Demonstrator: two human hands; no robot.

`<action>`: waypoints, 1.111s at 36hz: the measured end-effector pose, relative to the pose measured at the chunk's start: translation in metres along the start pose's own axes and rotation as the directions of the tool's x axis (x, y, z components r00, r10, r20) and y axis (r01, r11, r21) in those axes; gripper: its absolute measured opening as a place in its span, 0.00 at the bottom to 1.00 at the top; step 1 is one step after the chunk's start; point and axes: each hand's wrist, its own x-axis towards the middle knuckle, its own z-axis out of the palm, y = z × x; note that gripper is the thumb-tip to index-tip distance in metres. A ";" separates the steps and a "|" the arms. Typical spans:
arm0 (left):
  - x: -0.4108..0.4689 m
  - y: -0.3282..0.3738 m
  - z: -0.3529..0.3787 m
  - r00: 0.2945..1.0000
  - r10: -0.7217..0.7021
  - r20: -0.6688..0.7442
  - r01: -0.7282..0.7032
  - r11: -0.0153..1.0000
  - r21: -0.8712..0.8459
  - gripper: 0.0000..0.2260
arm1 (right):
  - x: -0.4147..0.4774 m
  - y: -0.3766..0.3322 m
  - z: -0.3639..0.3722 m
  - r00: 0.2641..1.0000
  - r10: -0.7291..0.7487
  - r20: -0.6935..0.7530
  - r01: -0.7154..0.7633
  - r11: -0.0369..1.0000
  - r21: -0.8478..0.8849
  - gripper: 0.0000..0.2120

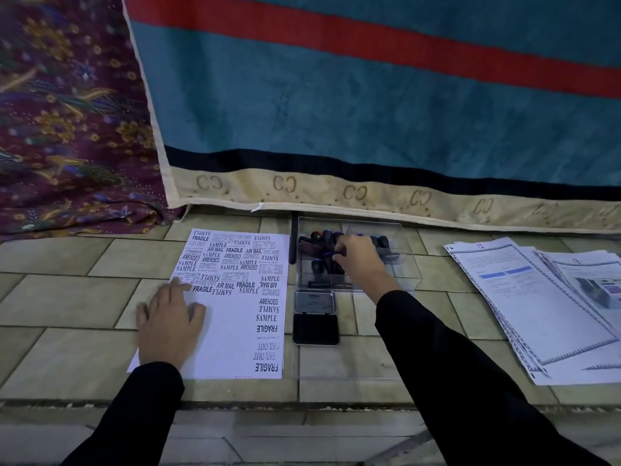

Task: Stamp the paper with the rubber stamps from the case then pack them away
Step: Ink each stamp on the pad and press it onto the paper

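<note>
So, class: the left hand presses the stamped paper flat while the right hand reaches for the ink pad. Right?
No. In the head view the right hand grips a rubber stamp in the clear case; the ink pad lies untouched.

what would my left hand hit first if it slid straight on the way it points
The left hand lies flat on the paper. Ahead are only flat stamped prints, nothing standing. Past the paper's far edge it would likely meet the hanging cloth's cream hem.
</note>
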 end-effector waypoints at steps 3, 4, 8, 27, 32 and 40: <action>0.000 0.000 0.000 1.000 0.005 0.000 -0.005 1.000 0.008 0.17 | -0.004 0.008 -0.010 0.996 0.020 -0.092 -0.015 0.999 0.052 0.05; 0.000 0.000 0.000 1.000 0.003 0.000 -0.003 1.000 0.005 0.16 | -0.006 0.014 -0.013 0.991 0.037 -0.131 -0.030 0.998 0.051 0.05; 0.000 0.000 0.002 1.000 -0.007 0.003 0.007 1.000 0.007 0.15 | -0.011 0.042 -0.025 0.973 0.147 -0.178 -0.148 0.989 0.012 0.05; 0.001 -0.001 0.001 1.000 -0.012 0.020 0.012 1.000 -0.007 0.16 | -0.001 0.061 -0.016 0.962 0.271 0.015 -0.270 0.962 -0.048 0.08; 0.000 -0.002 0.001 1.000 -0.011 0.022 0.011 1.000 -0.016 0.15 | -0.001 0.064 -0.012 0.962 0.272 -0.038 -0.269 0.961 0.070 0.07; 0.003 -0.001 -0.004 0.997 -0.019 0.075 0.023 0.999 -0.049 0.16 | -0.020 0.055 -0.030 0.961 0.166 -0.222 -0.102 0.957 0.270 0.10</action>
